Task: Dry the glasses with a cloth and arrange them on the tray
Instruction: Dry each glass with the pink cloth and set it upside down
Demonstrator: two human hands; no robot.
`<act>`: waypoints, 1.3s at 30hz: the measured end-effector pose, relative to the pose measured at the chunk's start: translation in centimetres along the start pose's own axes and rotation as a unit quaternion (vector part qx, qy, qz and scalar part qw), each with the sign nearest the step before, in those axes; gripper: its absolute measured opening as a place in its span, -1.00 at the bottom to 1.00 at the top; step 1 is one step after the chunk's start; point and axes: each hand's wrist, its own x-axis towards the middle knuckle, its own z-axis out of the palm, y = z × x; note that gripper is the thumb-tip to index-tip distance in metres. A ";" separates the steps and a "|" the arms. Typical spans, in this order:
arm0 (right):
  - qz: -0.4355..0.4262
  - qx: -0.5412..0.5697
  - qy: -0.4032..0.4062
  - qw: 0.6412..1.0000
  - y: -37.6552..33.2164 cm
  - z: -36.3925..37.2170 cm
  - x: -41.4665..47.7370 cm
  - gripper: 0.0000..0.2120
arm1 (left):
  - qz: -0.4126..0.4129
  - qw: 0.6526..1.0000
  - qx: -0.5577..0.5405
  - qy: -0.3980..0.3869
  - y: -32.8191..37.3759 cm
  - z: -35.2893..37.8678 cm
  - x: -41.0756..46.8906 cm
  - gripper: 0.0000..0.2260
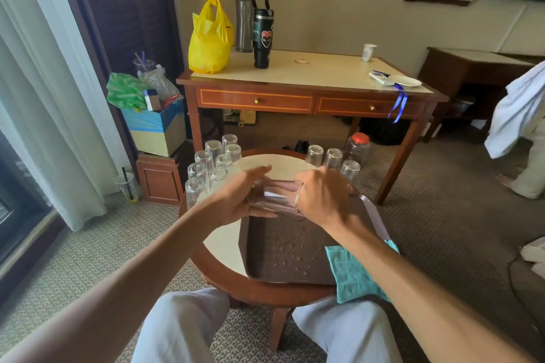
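A clear glass (275, 196) lies on its side between my two hands, above the far end of the dark brown tray (265, 256). My left hand (236, 199) grips it from the left and my right hand (321, 196) holds its other end. Water drops dot the tray's floor. A teal cloth (352, 271) lies over the tray's right near corner, held by neither hand. Several upturned glasses (211, 165) stand at the round table's far left. Three more upturned glasses (333, 160) stand at its far right.
The round wooden table (224, 247) stands between my knees. Behind it is a desk (309, 79) with a yellow bag, two bottles and a paper cup. A red-lidded jar (357, 147) stands on the carpet. A person holding white fabric stands at the right.
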 end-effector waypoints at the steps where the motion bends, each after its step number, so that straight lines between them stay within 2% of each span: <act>1: -0.019 -0.008 0.020 1.000 -0.4 -0.7 0.1 -0.73 | -0.014 1.000 0.017 0.000 0.0 0.0 -0.2 -0.75; 4: 0.034 -0.032 -0.020 0.999 0.8 1.0 -0.2 -0.65 | 0.021 0.996 0.076 0.032 0.5 0.2 -0.5 -0.74; 5: 0.079 -0.011 -0.055 0.995 1.2 2.0 -0.5 -0.68 | 0.058 0.992 0.107 0.044 0.6 0.3 -0.6 -0.74; 6: 0.147 0.066 -0.088 0.983 1.2 2.7 -0.7 -0.71 | 0.102 0.983 0.143 0.056 0.8 0.4 -0.6 -0.74; 7: 0.237 0.165 -0.137 0.948 0.7 2.8 -0.6 -0.58 | 0.145 0.971 0.179 0.070 0.9 0.6 -0.8 -0.75; 8: 0.322 0.267 -0.205 0.885 0.4 2.9 -0.8 -0.49 | 0.187 0.955 0.211 0.088 0.9 0.7 -1.0 -0.75; 9: 0.379 0.359 -0.284 0.804 0.0 2.6 -0.9 -0.49 | 0.225 0.939 0.236 0.105 0.8 0.8 -1.2 -0.74; 10: 0.411 0.432 -0.351 0.722 -0.2 2.3 -1.0 -0.52 | 0.257 0.925 0.255 0.116 0.7 0.9 -1.4 -0.73; 11: 0.431 0.477 -0.385 0.662 -0.3 1.7 -1.0 -0.50 | 0.282 0.913 0.268 0.122 0.5 0.9 -1.5 -0.71; 12: 0.448 0.497 -0.401 0.626 -0.5 1.0 -0.9 -0.47 | 0.298 0.905 0.276 0.124 0.3 0.8 -1.5 -0.71; 13: 0.460 0.481 -0.399 0.631 -0.6 0.9 -0.6 -0.48 | 0.304 0.903 0.277 0.124 0.1 0.8 -1.5 -0.70; 14: 0.464 0.431 -0.376 0.676 -0.6 1.1 -0.4 -0.52 | 0.300 0.908 0.265 0.120 -0.1 0.7 -1.4 -0.71; 15: 0.441 0.357 -0.337 0.751 -0.4 1.4 -0.2 -0.57 | 0.286 0.922 0.237 0.112 -0.1 0.6 -1.4 -0.72; 17: 0.298 0.168 -0.228 0.911 -0.2 1.8 0.1 -0.66 | 0.227 0.959 0.146 0.084 0.1 0.4 -1.1 -0.73; 18: 0.209 0.082 -0.158 0.962 -0.2 1.3 0.1 -0.69 | 0.174 0.978 0.096 0.066 0.2 0.3 -1.0 -0.74; 19: 0.135 0.031 -0.084 0.987 -0.6 0.4 0.2 -0.70 | 0.111 0.992 0.048 0.049 0.3 0.4 -0.9 -0.74; 21: 0.013 0.012 0.016 1.000 -1.7 -1.9 0.4 -0.71 | 0.009 1.000 -0.015 0.021 0.1 0.3 -0.7 -0.71; 22: -0.024 0.016 0.039 0.999 -2.2 -2.7 0.5 -0.69 | -0.012 0.999 -0.026 0.016 0.1 0.3 -0.6 -0.70; 24: -0.026 0.005 0.053 0.998 -2.0 -2.6 0.5 -0.71 | -0.019 0.999 -0.026 0.028 0.2 0.6 -0.5 -0.75; 25: 0.005 -0.004 0.037 0.999 -1.1 -1.6 0.4 -0.75 | -0.010 0.999 -0.016 0.041 0.4 0.9 -0.7 -0.79; 27: 0.117 0.011 -0.070 0.991 0.7 1.3 -0.2 -0.79 | 0.044 0.997 0.018 0.061 0.7 1.5 -0.9 -0.85; 28: 0.196 0.094 -0.137 0.966 0.9 2.0 -0.5 -0.83 | 0.092 0.991 0.061 0.074 0.8 1.7 -0.9 -0.85; 29: 0.287 0.220 -0.208 0.909 0.3 2.2 -0.7 -0.70 | 0.148 0.977 0.123 0.091 0.9 1.7 -0.9 -0.81; 30: 0.373 0.352 -0.276 0.813 -0.3 2.2 -0.8 -0.58 | 0.203 0.955 0.186 0.109 0.8 1.7 -0.8 -0.76; 31: 0.426 0.425 -0.340 0.723 -0.8 1.9 -1.0 -0.47 | 0.247 0.933 0.232 0.126 0.6 1.7 -0.8 -0.73; 32: 0.446 0.469 -0.374 0.664 -1.2 1.6 -1.2 -0.40 | 0.277 0.918 0.248 0.136 0.4 1.6 -0.7 -0.71; 33: 0.454 0.488 -0.394 0.632 -1.7 0.7 -1.3 -0.39 | 0.293 0.913 0.248 0.137 0.1 1.5 -0.6 -0.71; 34: 0.463 0.487 -0.394 0.627 -1.3 1.1 -1.3 -0.42 | 0.294 0.916 0.238 0.132 -0.2 1.3 -0.5 -0.71; 35: 0.467 0.456 -0.376 0.658 -1.3 0.9 -1.2 -0.47 | 0.277 0.929 0.216 0.115 -0.4 1.1 -0.5 -0.72; 36: 0.441 0.395 -0.339 0.732 -1.2 0.7 -1.0 -0.54 | 0.245 0.950 0.175 0.085 -0.5 0.8 -0.3 -0.72; 38: 0.290 0.165 -0.234 0.913 -1.0 0.2 -0.9 -0.67 | 0.132 0.990 0.055 0.009 -0.4 0.3 -0.7 -0.74; 39: 0.188 0.055 -0.153 0.969 -1.0 -0.3 -1.0 -0.68 | 0.069 0.997 0.015 -0.012 -0.3 0.2 -1.1 -0.74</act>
